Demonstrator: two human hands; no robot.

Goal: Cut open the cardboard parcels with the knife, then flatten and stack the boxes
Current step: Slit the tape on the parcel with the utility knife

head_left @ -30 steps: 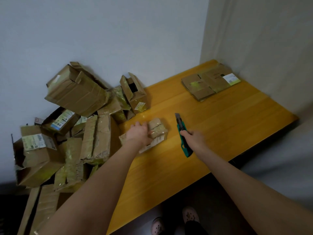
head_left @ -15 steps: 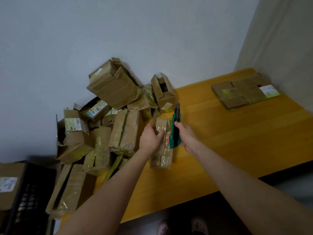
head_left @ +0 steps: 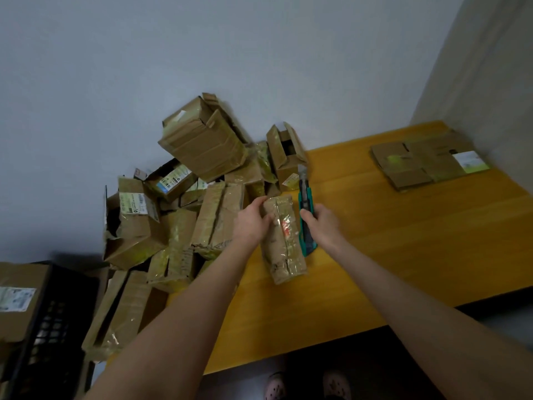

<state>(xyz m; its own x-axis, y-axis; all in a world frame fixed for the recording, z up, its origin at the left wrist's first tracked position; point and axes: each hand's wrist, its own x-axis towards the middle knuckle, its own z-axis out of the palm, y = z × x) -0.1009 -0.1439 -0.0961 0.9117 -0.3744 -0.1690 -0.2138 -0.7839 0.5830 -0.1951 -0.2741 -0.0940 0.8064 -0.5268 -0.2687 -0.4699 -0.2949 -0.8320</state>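
our left hand (head_left: 251, 221) grips the taped parcel (head_left: 284, 241) at its upper end; right hand (head_left: 324, 225) just beside it, curled round the knife (head_left: 305, 210), blade up.

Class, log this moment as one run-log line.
left hand: grips taped parcel | right hand: holds green utility knife | flattened boxes: far right

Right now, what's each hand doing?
Left hand: grips the taped parcel near its top.
Right hand: grips the green knife, blade out, beside the parcel.
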